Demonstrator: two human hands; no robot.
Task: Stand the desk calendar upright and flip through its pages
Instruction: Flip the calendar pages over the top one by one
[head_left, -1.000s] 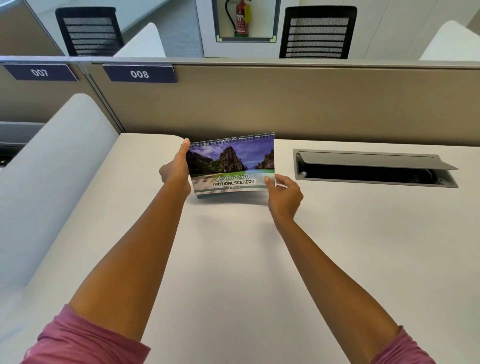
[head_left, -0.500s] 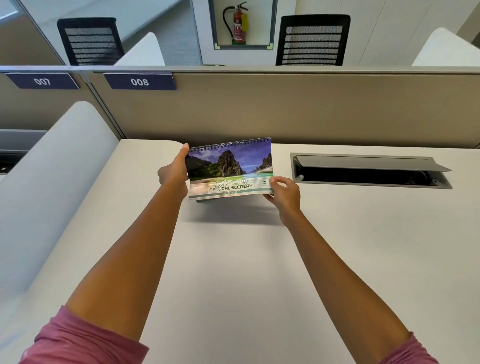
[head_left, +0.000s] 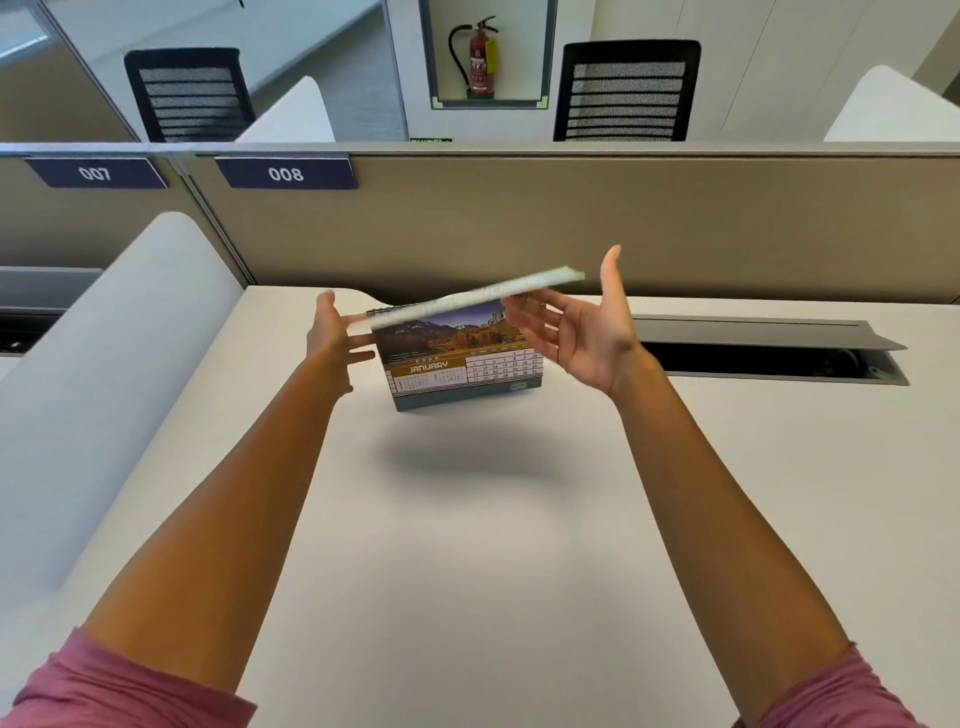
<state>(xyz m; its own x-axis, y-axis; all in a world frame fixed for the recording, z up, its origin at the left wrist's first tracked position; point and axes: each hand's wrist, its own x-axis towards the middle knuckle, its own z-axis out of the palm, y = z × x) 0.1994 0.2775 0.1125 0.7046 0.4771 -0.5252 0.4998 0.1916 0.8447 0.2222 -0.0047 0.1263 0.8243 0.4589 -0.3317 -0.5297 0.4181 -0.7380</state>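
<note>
Head view is showing the desk calendar (head_left: 462, 364) standing on the white desk (head_left: 467, 545), its January page facing out, between the spread left hand (head_left: 332, 338) and spread right hand (head_left: 582, 332), whose fingers are touching the lifted cover (head_left: 467, 301).

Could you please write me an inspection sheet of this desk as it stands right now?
Surface: pale desk, bare apart from the calendar.
Job's things: desk calendar upright on its base, January page showing; cover page lifted, seen nearly edge-on, mid-flip.
Clutter: nothing seen.
Grippers: left hand at the calendar's left side by the spiral, fingers spread; right hand open, palm up, fingers under the lifted cover.
Cables: none seen; cable tray in the desk has its flap open, contents too dark to tell.
Surroundings: partition with labels 007 and 008; two mesh chairs and a fire extinguisher beyond.
</note>
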